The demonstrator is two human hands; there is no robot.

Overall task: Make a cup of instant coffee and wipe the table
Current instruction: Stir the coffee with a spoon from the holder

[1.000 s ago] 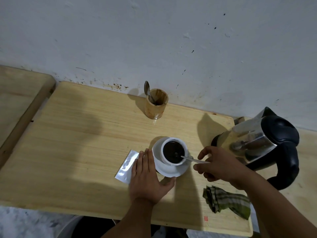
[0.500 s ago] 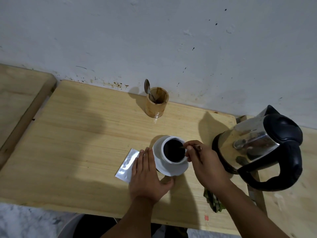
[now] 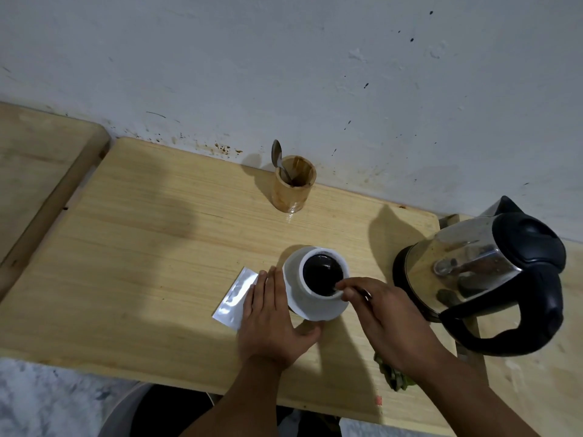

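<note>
A white cup [image 3: 342, 268] full of dark coffee stands on a white saucer [image 3: 291, 272] on the wooden table [image 3: 142, 247]. My right hand [image 3: 385, 313] pinches a small metal spoon [image 3: 366, 293] whose bowl dips into the coffee at the cup's near right rim. My left hand [image 3: 271, 320] lies flat on the table just left of the saucer, its fingers straight, covering part of a silver sachet [image 3: 235, 298].
A steel kettle [image 3: 492, 272] with a black handle stands to the right of the cup. A bamboo holder [image 3: 293, 187] with a spoon stands by the wall. A green cloth [image 3: 392, 375] lies mostly hidden under my right forearm. The table's front edge is near.
My right hand has moved from the cup's right side to its near rim, swinging the spoon round in the coffee. The left hand has stayed in place.
</note>
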